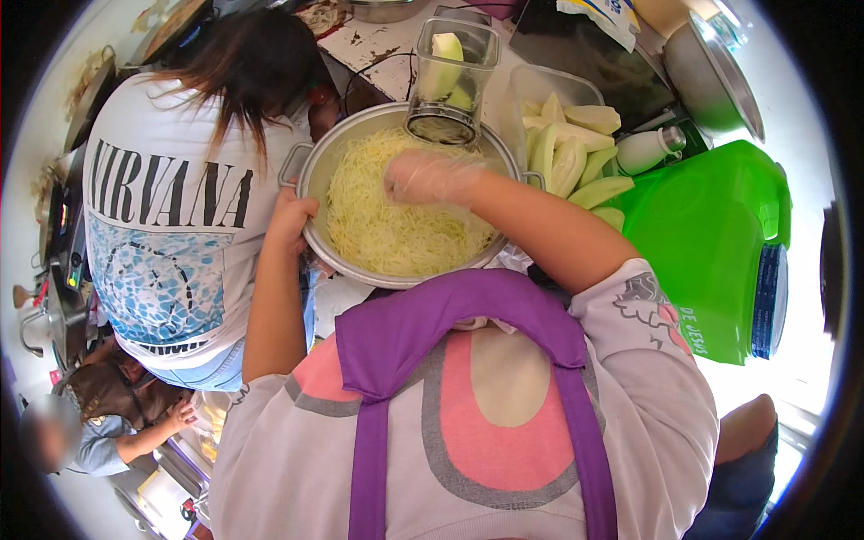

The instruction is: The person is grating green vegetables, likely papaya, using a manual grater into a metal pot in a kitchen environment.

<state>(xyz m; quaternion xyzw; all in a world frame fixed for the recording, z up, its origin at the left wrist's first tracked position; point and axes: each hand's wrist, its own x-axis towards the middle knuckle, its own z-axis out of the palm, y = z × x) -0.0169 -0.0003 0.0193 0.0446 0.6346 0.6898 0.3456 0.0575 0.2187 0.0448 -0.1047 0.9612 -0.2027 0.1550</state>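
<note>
A wide metal pot (315, 237) with side handles lies before me, holding a heap of pale yellow-green shreds (378, 229), apparently green papaya. My left hand (295, 214) grips the pot's left rim just below its handle. My right hand (435, 177), in a clear plastic glove, rests curled among the shreds; its fingertips are hidden, so a hold on shreds cannot be made out. Just beyond it, a clear square hopper (489, 57) with a dark round base stands over the pot's far edge. Inside the hopper are peeled pale-green wedges (447, 64).
Right of the pot, more peeled wedges (570, 162) fill a clear plastic tub (560, 77). Beside them are a white bottle (644, 150), a large green jug (695, 236) and a metal basin (709, 74). A person in a printed white shirt (169, 223) is close on my left; another person's hand (181, 413) shows behind.
</note>
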